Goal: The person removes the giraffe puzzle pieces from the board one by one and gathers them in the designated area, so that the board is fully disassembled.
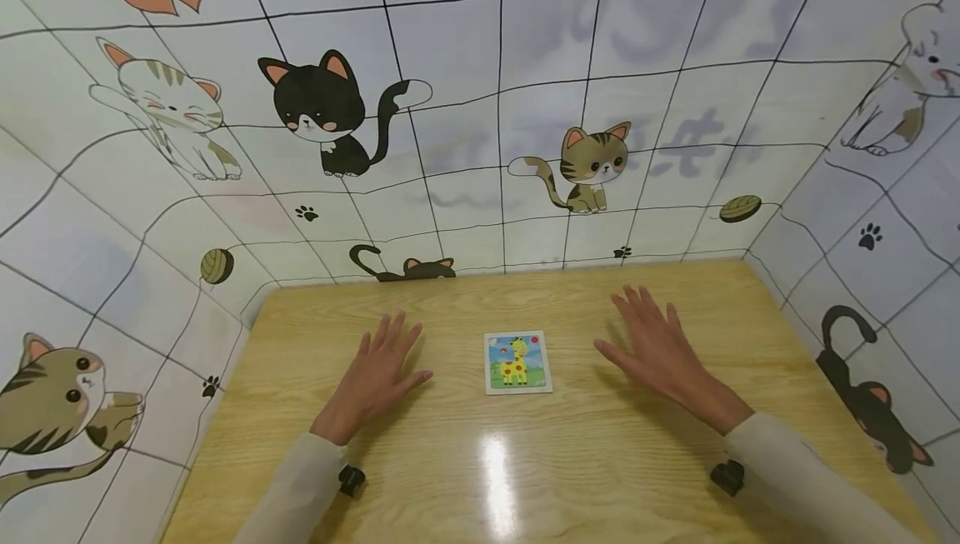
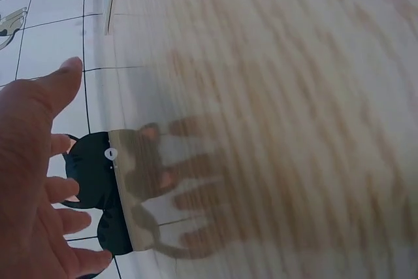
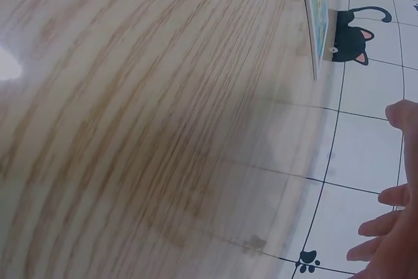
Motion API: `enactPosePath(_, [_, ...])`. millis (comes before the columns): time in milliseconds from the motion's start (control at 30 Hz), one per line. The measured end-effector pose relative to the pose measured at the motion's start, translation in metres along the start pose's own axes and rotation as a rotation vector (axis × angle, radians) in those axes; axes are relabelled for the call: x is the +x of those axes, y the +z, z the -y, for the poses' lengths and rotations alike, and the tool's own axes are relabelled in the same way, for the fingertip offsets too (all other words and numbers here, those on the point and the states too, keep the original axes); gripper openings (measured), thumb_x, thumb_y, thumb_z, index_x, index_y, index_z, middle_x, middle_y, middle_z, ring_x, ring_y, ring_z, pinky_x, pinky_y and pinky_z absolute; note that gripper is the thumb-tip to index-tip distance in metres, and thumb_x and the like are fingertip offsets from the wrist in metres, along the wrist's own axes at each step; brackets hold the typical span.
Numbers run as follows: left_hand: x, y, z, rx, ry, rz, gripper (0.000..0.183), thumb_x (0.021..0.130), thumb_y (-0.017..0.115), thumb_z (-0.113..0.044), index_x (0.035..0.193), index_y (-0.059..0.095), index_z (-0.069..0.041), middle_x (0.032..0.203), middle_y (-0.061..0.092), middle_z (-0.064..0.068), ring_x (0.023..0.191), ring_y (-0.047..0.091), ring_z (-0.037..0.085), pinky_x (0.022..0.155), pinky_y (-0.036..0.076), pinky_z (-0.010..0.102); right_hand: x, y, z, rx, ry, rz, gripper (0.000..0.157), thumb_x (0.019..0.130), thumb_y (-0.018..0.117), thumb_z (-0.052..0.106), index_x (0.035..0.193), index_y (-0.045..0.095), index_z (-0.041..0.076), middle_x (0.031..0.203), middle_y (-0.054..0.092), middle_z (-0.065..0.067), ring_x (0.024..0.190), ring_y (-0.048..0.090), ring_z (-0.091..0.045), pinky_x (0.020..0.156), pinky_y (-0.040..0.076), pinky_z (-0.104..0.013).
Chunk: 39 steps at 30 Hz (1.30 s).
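Observation:
A small square giraffe picture card or puzzle (image 1: 517, 362) with a pale border lies flat on the wooden table (image 1: 420, 477). To its left, my left hand (image 1: 382, 373) is held palm down with fingers spread, apart from the picture. On the other side my right hand (image 1: 658, 351) is spread likewise, also apart from it. Neither hand holds anything. In the left wrist view the left hand (image 2: 32, 181) appears above the tabletop, its shadow falling below. The right wrist view has the right hand (image 3: 392, 227) at the edge and the giraffe picture (image 3: 318, 17) seen nearly edge-on.
White tiled-pattern walls with cartoon cats (image 1: 318, 111) enclose the table at the back and both sides. Black wrist mounts (image 1: 351, 480) sit under the sleeves (image 1: 300, 486). A bright light reflection lies on the front half of the table.

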State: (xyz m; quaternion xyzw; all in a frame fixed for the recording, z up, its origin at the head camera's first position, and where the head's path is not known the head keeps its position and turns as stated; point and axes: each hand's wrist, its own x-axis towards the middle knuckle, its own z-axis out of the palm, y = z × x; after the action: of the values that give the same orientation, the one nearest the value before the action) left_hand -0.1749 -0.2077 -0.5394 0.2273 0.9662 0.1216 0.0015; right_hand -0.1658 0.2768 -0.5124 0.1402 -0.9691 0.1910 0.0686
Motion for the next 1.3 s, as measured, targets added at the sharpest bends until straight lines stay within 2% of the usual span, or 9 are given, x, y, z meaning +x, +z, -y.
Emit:
enactPosePath(200, [0.001,0.002,-0.005,0.017,0.094,-0.078,0.076,0.106,0.073,-0.046,0.164,0.05,-0.004,0.172,0.04,0.026,0.159,0.038,0.049,0.122,0.041,0.069,0.002,0.004,0.007,0.101,-0.067,-0.119,0.067,0.103,0.076,0.033,0.155,0.056,-0.006,0.162,0.05,-0.031,0.151,0.045,-0.053,0.119,0.031,-0.079])
enactPosePath(367, [0.001,0.005,-0.009,-0.019,0.137,-0.119,0.069,0.106,0.075,-0.042,0.16,0.055,-0.004,0.167,0.048,0.024,0.153,0.047,0.046,0.119,0.046,0.065,0.003,0.007,0.014,0.19,-0.059,-0.125,0.058,0.106,0.075,0.027,0.151,0.06,-0.005,0.158,0.057,-0.028,0.146,0.051,-0.051,0.116,0.039,-0.074])
enactPosePath(700, [0.0,0.016,-0.018,-0.159,0.109,-0.128,0.069,0.106,0.076,-0.041,0.161,0.055,-0.006,0.168,0.05,0.018,0.155,0.047,0.04,0.121,0.044,0.063,0.005,0.015,0.027,0.287,-0.026,-0.062,0.058,0.109,0.072,0.029,0.156,0.057,-0.001,0.158,0.058,-0.025,0.147,0.052,-0.047,0.116,0.043,-0.071])
enactPosePath(967, [0.002,0.022,-0.027,-0.234,0.093,-0.138,0.069,0.106,0.076,-0.042,0.161,0.055,-0.006,0.166,0.051,0.016,0.154,0.048,0.037,0.121,0.046,0.059,0.011,0.023,0.038,0.336,-0.028,-0.025,0.055,0.106,0.076,0.025,0.153,0.06,0.0,0.155,0.061,-0.023,0.147,0.054,-0.045,0.117,0.045,-0.068])
enactPosePath(1167, [0.005,0.026,-0.032,-0.302,0.098,-0.157,0.069,0.104,0.079,-0.038,0.16,0.056,-0.005,0.165,0.052,0.017,0.154,0.047,0.037,0.121,0.046,0.06,0.016,0.031,0.047,0.365,-0.048,-0.017,0.051,0.105,0.077,0.024,0.149,0.064,0.0,0.151,0.064,-0.022,0.142,0.058,-0.045,0.111,0.051,-0.067])
enactPosePath(1300, [0.006,0.029,-0.036,-0.344,0.087,-0.145,0.069,0.105,0.078,-0.039,0.16,0.055,-0.005,0.167,0.05,0.018,0.156,0.045,0.037,0.122,0.044,0.06,0.02,0.034,0.054,0.379,-0.061,-0.005,0.05,0.105,0.077,0.022,0.148,0.065,-0.001,0.149,0.066,-0.022,0.134,0.064,-0.043,0.105,0.056,-0.063])
